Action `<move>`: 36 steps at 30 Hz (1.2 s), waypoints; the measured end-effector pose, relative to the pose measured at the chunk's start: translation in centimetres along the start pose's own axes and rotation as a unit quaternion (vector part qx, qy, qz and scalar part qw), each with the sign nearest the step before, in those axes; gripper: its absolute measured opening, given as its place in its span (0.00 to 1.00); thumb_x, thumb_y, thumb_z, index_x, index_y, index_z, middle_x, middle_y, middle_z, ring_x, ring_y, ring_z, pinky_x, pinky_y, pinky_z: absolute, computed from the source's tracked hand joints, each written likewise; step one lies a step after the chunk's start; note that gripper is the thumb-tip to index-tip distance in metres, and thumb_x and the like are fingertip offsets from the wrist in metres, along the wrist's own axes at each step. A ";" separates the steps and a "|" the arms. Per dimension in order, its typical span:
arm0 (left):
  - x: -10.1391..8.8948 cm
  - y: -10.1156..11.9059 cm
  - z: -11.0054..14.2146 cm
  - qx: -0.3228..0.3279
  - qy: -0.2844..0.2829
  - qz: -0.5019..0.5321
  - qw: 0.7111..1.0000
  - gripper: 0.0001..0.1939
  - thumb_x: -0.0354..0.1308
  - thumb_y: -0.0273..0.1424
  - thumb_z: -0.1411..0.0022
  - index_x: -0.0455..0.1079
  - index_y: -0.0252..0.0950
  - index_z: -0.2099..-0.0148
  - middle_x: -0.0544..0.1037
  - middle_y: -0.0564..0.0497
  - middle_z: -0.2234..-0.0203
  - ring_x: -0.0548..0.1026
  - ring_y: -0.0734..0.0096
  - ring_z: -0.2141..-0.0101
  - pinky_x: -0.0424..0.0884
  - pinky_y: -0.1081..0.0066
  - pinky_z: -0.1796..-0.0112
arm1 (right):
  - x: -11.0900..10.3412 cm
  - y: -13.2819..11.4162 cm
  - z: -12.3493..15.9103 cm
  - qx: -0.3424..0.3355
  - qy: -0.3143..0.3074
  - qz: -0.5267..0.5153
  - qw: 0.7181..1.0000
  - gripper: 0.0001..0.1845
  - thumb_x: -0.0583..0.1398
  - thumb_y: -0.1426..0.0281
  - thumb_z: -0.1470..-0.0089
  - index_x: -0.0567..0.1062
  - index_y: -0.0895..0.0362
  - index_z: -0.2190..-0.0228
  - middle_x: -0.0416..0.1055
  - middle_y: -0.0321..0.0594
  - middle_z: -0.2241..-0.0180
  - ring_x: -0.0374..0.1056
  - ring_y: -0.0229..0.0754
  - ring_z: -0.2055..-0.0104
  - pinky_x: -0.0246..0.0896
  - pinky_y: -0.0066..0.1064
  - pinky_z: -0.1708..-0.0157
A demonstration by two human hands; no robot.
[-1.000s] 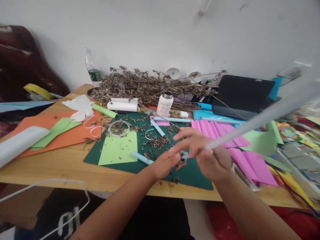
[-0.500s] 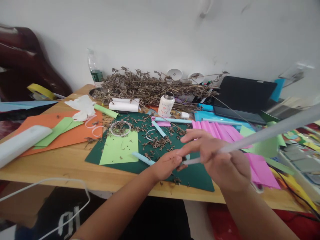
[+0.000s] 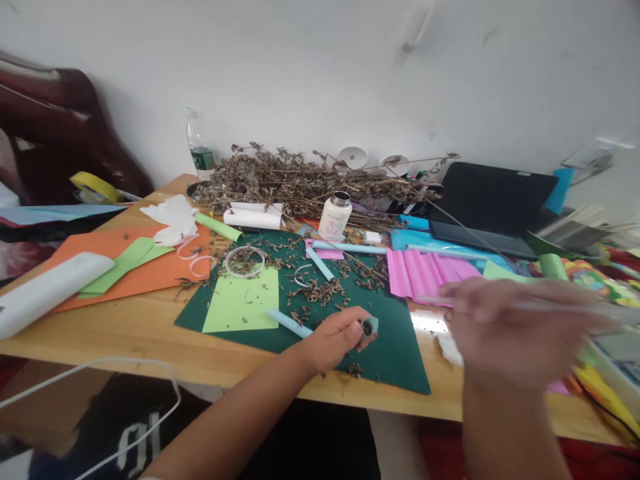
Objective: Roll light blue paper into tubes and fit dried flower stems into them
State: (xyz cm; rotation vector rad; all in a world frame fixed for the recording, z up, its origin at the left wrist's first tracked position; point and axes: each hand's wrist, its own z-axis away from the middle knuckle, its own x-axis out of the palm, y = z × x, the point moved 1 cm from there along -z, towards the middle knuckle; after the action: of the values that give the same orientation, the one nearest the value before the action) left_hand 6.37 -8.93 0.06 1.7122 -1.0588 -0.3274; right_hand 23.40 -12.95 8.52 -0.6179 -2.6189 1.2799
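Note:
My left hand (image 3: 340, 340) is closed around a light blue paper tube (image 3: 371, 325), whose open end faces up and shows dark bits inside. My right hand (image 3: 510, 330), blurred by motion, grips a long whitish stick (image 3: 565, 305) off to the right. Beneath the left hand lies a green cutting mat (image 3: 395, 360) strewn with crumbled dried leaves (image 3: 323, 291). More light blue paper tubes, one slanting near my left wrist (image 3: 287, 323), rest on the mat. A light green paper sheet (image 3: 240, 307) with a clear ring (image 3: 245, 262) on it lies left.
Dried plant stems (image 3: 300, 175) are heaped along the wall behind a white bottle (image 3: 335, 217). Pink folded paper (image 3: 420, 270) and a black laptop (image 3: 495, 200) stand right. Orange paper (image 3: 165, 267), a long white object (image 3: 55, 293) and a plastic bottle (image 3: 200, 150) are at left.
My right hand has pulled the whitish stick away from the tube and moved right. The left hand stays in about the same place, and the tube's end is now uncovered.

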 end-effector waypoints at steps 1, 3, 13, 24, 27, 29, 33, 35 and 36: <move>0.0 0.1 0.0 0.012 0.005 -0.005 1.000 0.22 0.43 0.47 0.44 0.60 0.31 0.70 0.62 0.52 0.80 0.59 0.79 0.78 0.57 0.75 0.75 | 0.7 1.6 -0.1 0.014 -0.005 0.020 1.000 0.19 0.45 0.47 0.54 0.65 0.45 0.70 0.55 0.28 0.88 0.57 0.39 0.84 0.59 0.36 0.77; 0.0 0.2 -0.1 0.040 0.036 0.018 0.998 0.20 0.43 0.46 0.43 0.60 0.32 0.67 0.64 0.52 0.79 0.62 0.77 0.77 0.58 0.75 0.75 | 1.9 4.7 0.0 0.071 -0.051 0.110 0.990 0.16 0.50 0.53 0.53 0.68 0.50 0.68 0.60 0.31 0.84 0.59 0.39 0.81 0.57 0.34 0.77; -0.9 3.0 1.2 0.059 0.127 -0.111 0.984 0.12 0.42 0.40 0.40 0.55 0.36 0.63 0.65 0.53 0.76 0.64 0.76 0.75 0.61 0.73 0.71 | 3.3 6.1 1.7 0.138 -0.026 -0.011 0.990 0.11 0.49 0.60 0.49 0.65 0.53 0.73 0.54 0.29 0.85 0.53 0.34 0.82 0.49 0.27 0.81; 2.0 3.9 7.1 0.066 0.095 -0.351 0.929 0.10 0.41 0.34 0.40 0.56 0.34 0.60 0.63 0.49 0.75 0.61 0.73 0.75 0.59 0.70 0.71 | 7.6 -7.9 4.9 0.047 -0.103 -0.492 0.863 0.28 0.49 0.55 0.50 0.43 0.58 0.88 0.38 0.28 0.89 0.38 0.31 0.87 0.39 0.29 0.87; 2.2 3.8 8.2 0.055 0.083 -0.337 0.936 0.12 0.40 0.35 0.40 0.55 0.35 0.56 0.63 0.48 0.73 0.62 0.72 0.73 0.60 0.70 0.71 | 8.2 -7.4 5.8 0.042 -0.108 -0.484 0.867 0.27 0.49 0.56 0.49 0.44 0.58 0.87 0.40 0.29 0.88 0.40 0.31 0.86 0.41 0.29 0.86; 2.2 3.8 8.6 0.045 0.083 -0.332 0.939 0.12 0.40 0.35 0.40 0.55 0.35 0.56 0.62 0.48 0.73 0.62 0.71 0.72 0.61 0.70 0.71 | 8.5 -7.1 6.2 0.040 -0.113 -0.481 0.868 0.26 0.49 0.57 0.49 0.45 0.58 0.87 0.42 0.29 0.88 0.41 0.31 0.86 0.41 0.29 0.85; 2.3 3.5 9.0 0.043 0.093 -0.306 0.947 0.12 0.41 0.35 0.40 0.56 0.36 0.56 0.62 0.49 0.73 0.62 0.71 0.71 0.61 0.71 0.70 | 8.7 -6.9 6.5 0.046 -0.122 -0.468 0.874 0.25 0.50 0.57 0.49 0.47 0.57 0.86 0.44 0.29 0.87 0.42 0.31 0.84 0.42 0.28 0.84; 2.3 3.4 9.1 0.045 0.093 -0.292 0.951 0.12 0.41 0.36 0.40 0.56 0.36 0.56 0.62 0.49 0.73 0.62 0.71 0.71 0.62 0.70 0.70 | 9.0 -6.8 6.5 0.059 -0.138 -0.462 0.874 0.24 0.50 0.57 0.49 0.49 0.57 0.86 0.44 0.29 0.86 0.43 0.31 0.84 0.41 0.28 0.83; 2.3 3.3 9.1 0.047 0.092 -0.285 0.953 0.13 0.41 0.37 0.40 0.56 0.36 0.56 0.62 0.49 0.72 0.62 0.72 0.71 0.62 0.70 0.69 | 9.1 -6.7 6.5 0.067 -0.147 -0.459 0.874 0.23 0.50 0.58 0.49 0.50 0.57 0.86 0.45 0.29 0.86 0.43 0.31 0.84 0.41 0.28 0.83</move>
State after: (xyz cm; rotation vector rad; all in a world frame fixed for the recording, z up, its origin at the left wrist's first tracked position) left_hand 0.04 -16.60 -0.19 2.0723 -0.4319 -0.4735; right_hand 11.14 -17.32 9.46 0.8309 -2.4210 1.2229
